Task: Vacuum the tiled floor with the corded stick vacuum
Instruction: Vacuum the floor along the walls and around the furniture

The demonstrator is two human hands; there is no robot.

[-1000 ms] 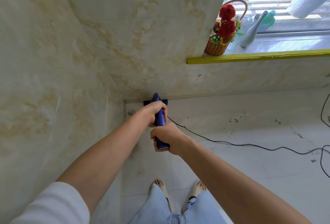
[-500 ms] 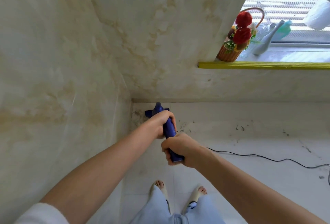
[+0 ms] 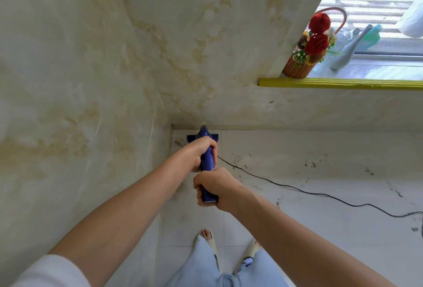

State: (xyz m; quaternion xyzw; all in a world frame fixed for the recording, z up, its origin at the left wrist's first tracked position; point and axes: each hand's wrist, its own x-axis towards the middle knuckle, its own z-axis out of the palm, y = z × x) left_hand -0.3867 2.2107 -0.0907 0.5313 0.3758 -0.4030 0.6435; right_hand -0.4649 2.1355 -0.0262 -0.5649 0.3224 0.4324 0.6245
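Observation:
A dark blue stick vacuum [image 3: 207, 161] stands in front of me, seen almost end-on. My left hand [image 3: 201, 153] grips its body higher up, and my right hand [image 3: 214, 188] is closed around the handle end nearest me. Its blue floor head [image 3: 214, 137] sits on the white tiled floor [image 3: 320, 218] right at the corner where two marbled walls meet. The black cord [image 3: 297, 188] runs from the vacuum across the floor to the right edge. Dark dirt specks [image 3: 310, 163] lie on the tiles near the far wall.
The marbled wall [image 3: 80, 103] stands close on my left. A yellow-edged window sill [image 3: 343, 83] at the right carries a wicker basket of red flowers [image 3: 313, 46] and pale bottles [image 3: 350, 49]. My feet in sandals [image 3: 229, 245] stand on the tiles below.
The vacuum head stays by the corner against the far wall. My view has shifted a little, and the cord lies stretched across the floor to the right again.

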